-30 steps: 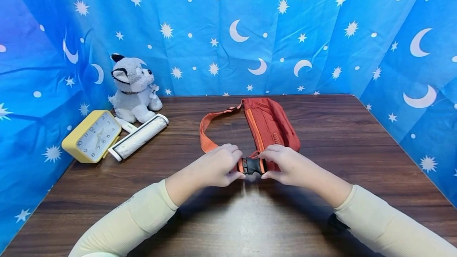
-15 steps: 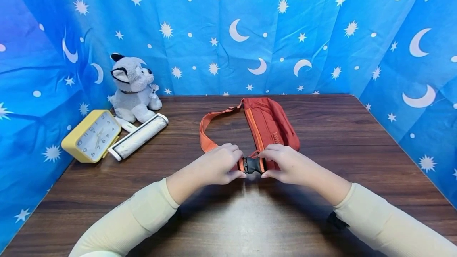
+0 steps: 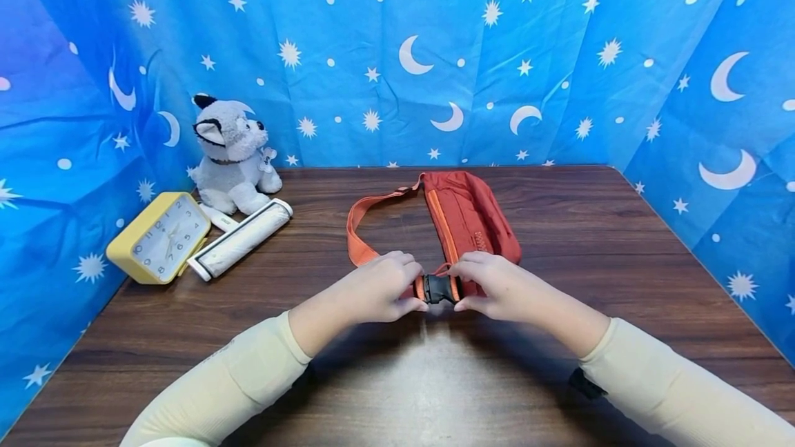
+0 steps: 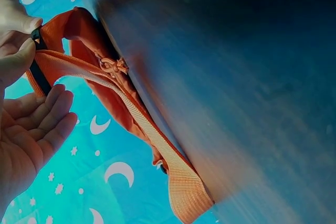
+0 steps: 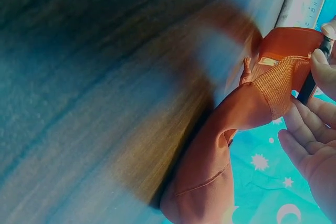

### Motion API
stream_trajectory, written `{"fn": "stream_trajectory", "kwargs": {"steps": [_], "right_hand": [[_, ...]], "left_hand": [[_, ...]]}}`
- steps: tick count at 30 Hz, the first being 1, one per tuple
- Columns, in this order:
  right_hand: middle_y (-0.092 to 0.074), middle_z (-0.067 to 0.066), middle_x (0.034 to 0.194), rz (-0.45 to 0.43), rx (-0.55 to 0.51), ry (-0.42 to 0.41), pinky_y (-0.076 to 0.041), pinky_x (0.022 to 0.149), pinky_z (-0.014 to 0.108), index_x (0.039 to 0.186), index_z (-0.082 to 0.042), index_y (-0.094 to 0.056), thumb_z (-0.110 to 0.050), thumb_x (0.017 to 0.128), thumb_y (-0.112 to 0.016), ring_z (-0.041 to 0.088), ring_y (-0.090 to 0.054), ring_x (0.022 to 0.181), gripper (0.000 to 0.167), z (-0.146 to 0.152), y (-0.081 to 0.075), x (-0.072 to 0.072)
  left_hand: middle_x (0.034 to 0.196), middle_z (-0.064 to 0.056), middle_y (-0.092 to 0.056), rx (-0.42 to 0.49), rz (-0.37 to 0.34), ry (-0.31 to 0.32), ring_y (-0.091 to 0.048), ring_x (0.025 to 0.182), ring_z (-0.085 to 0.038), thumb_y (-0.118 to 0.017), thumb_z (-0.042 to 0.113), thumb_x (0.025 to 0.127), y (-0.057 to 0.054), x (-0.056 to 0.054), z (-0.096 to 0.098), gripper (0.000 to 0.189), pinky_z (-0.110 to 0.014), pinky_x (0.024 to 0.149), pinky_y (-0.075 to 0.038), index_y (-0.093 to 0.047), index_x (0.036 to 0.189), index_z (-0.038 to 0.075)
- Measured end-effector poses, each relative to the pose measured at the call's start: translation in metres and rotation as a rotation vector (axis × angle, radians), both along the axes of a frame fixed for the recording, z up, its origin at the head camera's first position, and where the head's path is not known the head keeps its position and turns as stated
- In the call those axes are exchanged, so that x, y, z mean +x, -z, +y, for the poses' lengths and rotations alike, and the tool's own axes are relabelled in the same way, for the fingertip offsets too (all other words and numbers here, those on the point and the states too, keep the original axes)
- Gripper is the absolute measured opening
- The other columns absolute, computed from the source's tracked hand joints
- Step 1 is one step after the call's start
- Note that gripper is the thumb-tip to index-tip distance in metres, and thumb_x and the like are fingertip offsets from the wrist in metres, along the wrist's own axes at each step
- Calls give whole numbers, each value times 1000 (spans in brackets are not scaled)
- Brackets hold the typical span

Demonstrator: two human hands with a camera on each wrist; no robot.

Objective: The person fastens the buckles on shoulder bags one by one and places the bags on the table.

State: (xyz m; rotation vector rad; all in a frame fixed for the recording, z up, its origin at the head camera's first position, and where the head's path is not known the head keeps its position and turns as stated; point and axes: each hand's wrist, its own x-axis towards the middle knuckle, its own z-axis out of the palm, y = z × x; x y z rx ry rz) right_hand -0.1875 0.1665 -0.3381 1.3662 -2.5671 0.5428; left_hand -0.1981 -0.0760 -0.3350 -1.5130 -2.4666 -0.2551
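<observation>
A rust-red waist bag [image 3: 462, 216] with an orange zip lies on the table, its orange strap [image 3: 360, 226] looping out to the left. At the bag's near end a black side-release buckle [image 3: 439, 288] sits between the two hands, its two halves joined. My left hand [image 3: 388, 287] pinches the buckle's left end between thumb and fingers. My right hand [image 3: 493, 287] pinches its right end the same way. In the left wrist view the strap [image 4: 142, 114] runs away from the buckle; in the right wrist view the webbing [image 5: 275, 90] meets the bag body [image 5: 210, 171].
A yellow alarm clock [image 3: 158, 239], a white lint roller [image 3: 242, 236] and a grey plush dog [image 3: 230, 154] stand together at the table's left. Behind the dark wooden table [image 3: 609, 240] hangs a blue curtain [image 3: 348, 88] with moons and stars.
</observation>
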Motion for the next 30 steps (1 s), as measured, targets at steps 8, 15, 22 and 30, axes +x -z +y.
{"fn": "stream_trajectory", "kwargs": {"steps": [8,15,22,30], "right_hand": [[-58,2,94,-27,9,4,-46,69,29,106,-2,-63,-22,74,-80,13,-51,79,41,-3,0,1],[-59,4,96,-44,24,-1,-47,73,31,107,-1,-63,-23,73,-81,14,-53,82,44,-5,1,2],[-59,3,96,-37,35,8,-47,73,32,108,-2,-64,-24,74,-80,13,-53,82,43,-5,3,2],[-59,3,96,-30,69,41,-48,75,33,108,-1,-63,-26,75,-79,14,-54,84,45,-9,2,5]], "left_hand": [[77,1,-50,-1,-18,2,-45,70,-14,-73,36,81,0,1,-1,37,-26,65,-40,-60,92,4],[75,2,-49,-14,-37,0,-45,69,-13,-72,37,81,-1,1,0,38,-25,64,-40,-60,92,4],[76,2,-49,-37,-53,-12,-46,69,-13,-72,38,81,-1,2,0,38,-25,65,-40,-60,92,4],[76,2,-49,-30,-19,9,-46,69,-13,-72,38,81,3,2,-2,38,-25,64,-40,-60,92,3]]}}
